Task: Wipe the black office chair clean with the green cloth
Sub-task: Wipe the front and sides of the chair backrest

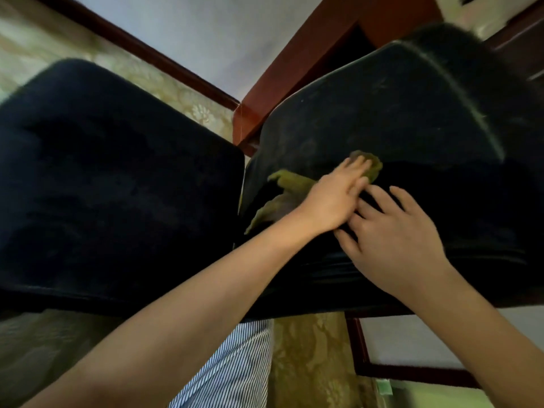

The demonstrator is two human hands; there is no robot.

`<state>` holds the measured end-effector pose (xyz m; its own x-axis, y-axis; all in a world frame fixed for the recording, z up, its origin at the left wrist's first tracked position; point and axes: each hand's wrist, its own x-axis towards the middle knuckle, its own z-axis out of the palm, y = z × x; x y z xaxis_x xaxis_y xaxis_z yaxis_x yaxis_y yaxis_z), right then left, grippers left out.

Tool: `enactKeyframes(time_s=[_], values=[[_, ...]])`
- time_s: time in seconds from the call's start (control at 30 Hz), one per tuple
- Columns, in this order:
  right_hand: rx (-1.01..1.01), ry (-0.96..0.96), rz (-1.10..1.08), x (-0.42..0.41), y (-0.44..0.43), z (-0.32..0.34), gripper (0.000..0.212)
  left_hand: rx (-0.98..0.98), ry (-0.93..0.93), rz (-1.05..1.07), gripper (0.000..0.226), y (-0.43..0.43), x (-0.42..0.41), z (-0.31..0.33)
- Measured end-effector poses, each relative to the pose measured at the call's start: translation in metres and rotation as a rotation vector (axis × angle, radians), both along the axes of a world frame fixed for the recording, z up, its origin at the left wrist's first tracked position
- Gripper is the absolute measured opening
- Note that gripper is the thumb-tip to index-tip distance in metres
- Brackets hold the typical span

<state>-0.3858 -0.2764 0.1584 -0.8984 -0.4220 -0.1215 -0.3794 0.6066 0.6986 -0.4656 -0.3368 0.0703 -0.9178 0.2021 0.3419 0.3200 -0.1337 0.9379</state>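
Closest to the camera, a blue and white striped piece of clothing (232,369) shows between two bare arms. Past it, the right hand (394,234) lies flat on the soft black office chair (412,113), near its lower edge. Its fingers are spread wide and hold nothing. I think it is there to keep the chair from moving.

Just beside it, the left hand (332,198) presses down on the crumpled green cloth (294,184). Its fingers look straight and close together. They push the cloth flat and do not grab it, which is a good way to rub dust off. The cloth sits near the left edge of this black pad. Its ends stick out on both sides of the hand, and its middle is hidden under the palm.

Grey dusty marks show higher up on the pad, so more wiping looks needed. Another big black pad (103,172) is on the left, and it is hard to tell if it belongs to the same chair. Farthest away are a red-brown wooden frame (294,69) and a gold patterned surface (200,110). No chair legs can be seen.
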Motion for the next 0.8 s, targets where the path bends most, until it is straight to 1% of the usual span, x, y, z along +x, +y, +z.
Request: enactKeyframes(time_s=[0.07, 0.17, 0.27, 0.3, 0.37, 0.4, 0.47, 0.5, 0.57, 0.63, 0.7, 0.77, 0.8], values=[[0.003, 0.032, 0.005, 0.01, 0.008, 0.01, 0.055, -0.015, 0.089, -0.042, 0.042, 0.004, 0.009, 0.008], [-0.027, 0.041, 0.01, 0.022, 0.018, 0.018, 0.052, 0.028, 0.124, -0.035, 0.042, -0.004, 0.026, -0.011], [-0.089, 0.128, 0.042, 0.029, 0.019, 0.028, 0.05, -0.081, 0.191, 0.059, 0.046, -0.013, 0.034, -0.042], [-0.114, 0.167, 0.045, 0.031, 0.018, 0.032, 0.049, -0.136, 0.155, 0.071, 0.05, -0.016, 0.03, -0.051], [-0.117, 0.217, 0.044, 0.032, 0.021, 0.038, 0.05, -0.231, -0.011, 0.057, 0.054, -0.021, 0.013, -0.064], [-0.1, 0.228, 0.034, 0.034, 0.024, 0.04, 0.051, -0.246, -0.099, 0.042, 0.054, -0.022, 0.003, -0.064], [-0.062, 0.216, 0.016, 0.031, 0.031, 0.041, 0.055, -0.194, -0.259, 0.028, 0.05, -0.024, -0.012, -0.059], [-0.05, 0.214, 0.004, 0.031, 0.035, 0.041, 0.056, -0.168, -0.308, 0.017, 0.049, -0.022, -0.014, -0.056], [-0.043, 0.222, -0.003, 0.034, 0.041, 0.044, 0.058, -0.145, -0.341, 0.018, 0.048, -0.017, -0.012, -0.051], [-0.04, 0.231, 0.016, 0.036, 0.043, 0.043, 0.059, -0.132, -0.337, 0.023, 0.047, -0.015, -0.006, -0.047], [-0.033, 0.23, 0.03, 0.036, 0.043, 0.041, 0.059, -0.123, -0.292, 0.01, 0.046, -0.014, 0.0, -0.039], [-0.026, 0.233, 0.034, 0.035, 0.045, 0.04, 0.06, -0.109, -0.194, -0.019, 0.046, -0.012, 0.006, -0.024], [-0.023, 0.237, 0.034, 0.035, 0.045, 0.039, 0.06, -0.104, -0.105, -0.04, 0.045, -0.011, 0.011, -0.014]])
